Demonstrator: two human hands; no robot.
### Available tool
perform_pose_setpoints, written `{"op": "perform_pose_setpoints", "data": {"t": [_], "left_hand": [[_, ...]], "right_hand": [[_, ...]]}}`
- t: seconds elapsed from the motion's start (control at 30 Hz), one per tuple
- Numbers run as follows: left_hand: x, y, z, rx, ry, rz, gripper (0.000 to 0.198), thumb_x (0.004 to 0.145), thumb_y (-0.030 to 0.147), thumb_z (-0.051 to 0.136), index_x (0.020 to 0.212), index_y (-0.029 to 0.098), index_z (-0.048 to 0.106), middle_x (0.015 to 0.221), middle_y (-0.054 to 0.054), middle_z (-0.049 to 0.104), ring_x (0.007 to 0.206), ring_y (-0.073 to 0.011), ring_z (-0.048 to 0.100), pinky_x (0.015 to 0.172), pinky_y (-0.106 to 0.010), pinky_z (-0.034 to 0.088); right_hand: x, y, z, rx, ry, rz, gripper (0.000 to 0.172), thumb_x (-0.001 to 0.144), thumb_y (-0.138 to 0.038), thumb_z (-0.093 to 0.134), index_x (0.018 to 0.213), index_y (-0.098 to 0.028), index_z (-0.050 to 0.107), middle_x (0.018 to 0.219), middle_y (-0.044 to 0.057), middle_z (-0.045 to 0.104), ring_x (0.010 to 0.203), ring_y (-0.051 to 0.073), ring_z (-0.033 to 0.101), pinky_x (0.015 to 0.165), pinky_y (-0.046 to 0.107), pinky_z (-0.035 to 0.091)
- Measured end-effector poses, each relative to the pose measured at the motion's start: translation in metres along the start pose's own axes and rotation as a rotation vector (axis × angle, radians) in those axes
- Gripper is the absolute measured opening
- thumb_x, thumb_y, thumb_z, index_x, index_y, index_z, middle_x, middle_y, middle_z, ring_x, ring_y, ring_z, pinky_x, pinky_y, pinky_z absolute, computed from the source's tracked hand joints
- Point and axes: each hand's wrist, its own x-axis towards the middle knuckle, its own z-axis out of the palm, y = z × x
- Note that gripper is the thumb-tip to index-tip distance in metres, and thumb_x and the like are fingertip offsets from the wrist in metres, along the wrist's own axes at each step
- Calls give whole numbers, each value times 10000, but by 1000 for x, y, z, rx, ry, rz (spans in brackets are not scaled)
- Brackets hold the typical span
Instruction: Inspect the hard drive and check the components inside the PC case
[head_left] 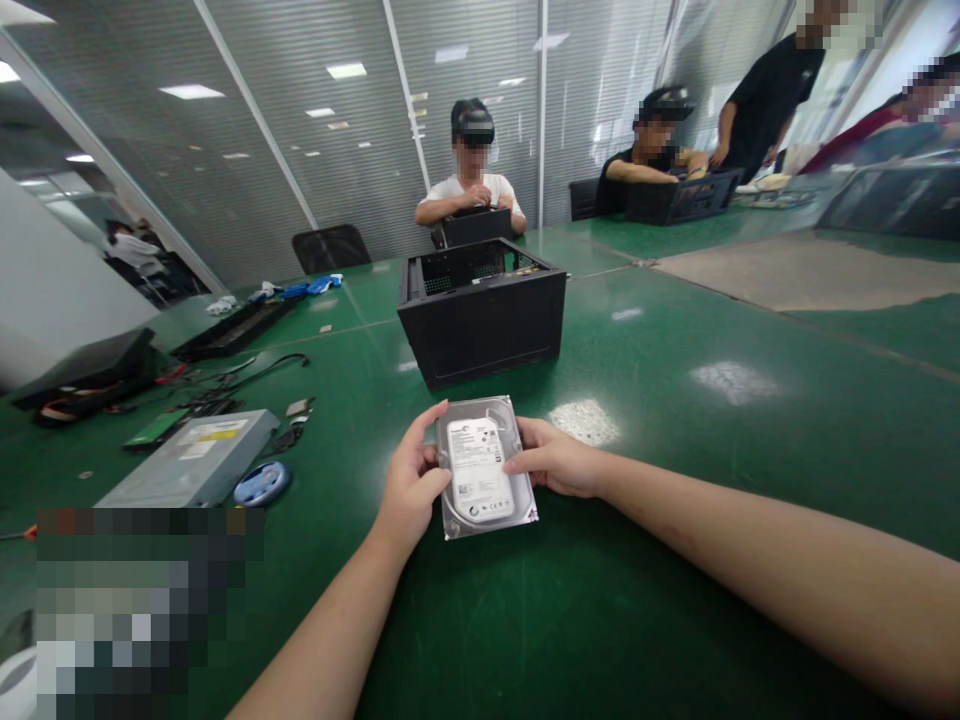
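A silver hard drive (480, 465) with a white printed label is held between my two hands, label side facing up toward me. My left hand (412, 475) grips its left edge, thumb on the near side and a finger along the far corner. On the opposite edge, my right hand (559, 457) is closed, its thumb lying over the label. Just beyond the drive stands a black computer case (487, 325) with its top side open; some of its inner parts show over the rim.
On the left of the green table (720, 470) lie an optical drive (195, 455), a blue round object (261, 484), cables (225, 380) and a long black panel (232, 330). Across the table a person (471, 185) handles a dark case. Another person (652, 160) reaches into a case (682, 197).
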Motion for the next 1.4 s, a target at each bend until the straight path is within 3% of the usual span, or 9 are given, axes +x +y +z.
{"op": "perform_pose_setpoints", "data": {"t": [0.87,1.4], "left_hand": [[0,-1,-2,8,-5,7,782,690,140,579,1445,211,387,629,34,611,548,-152,590,510,-242,468],[1,-3,-1,-15,-13,40,777,684,140,571,1438,213,397,644,36,604,535,-144,579,498,-247,495]], "right_hand": [[2,3,-2,-14,-2,-10,579,622,-70,702,1162,-162,518,1009,76,691,853,226,704,756,393,591],[1,2,-1,-9,-13,-10,583,623,-78,706,1169,-169,524,1062,89,687,856,222,702,735,381,596]]}}
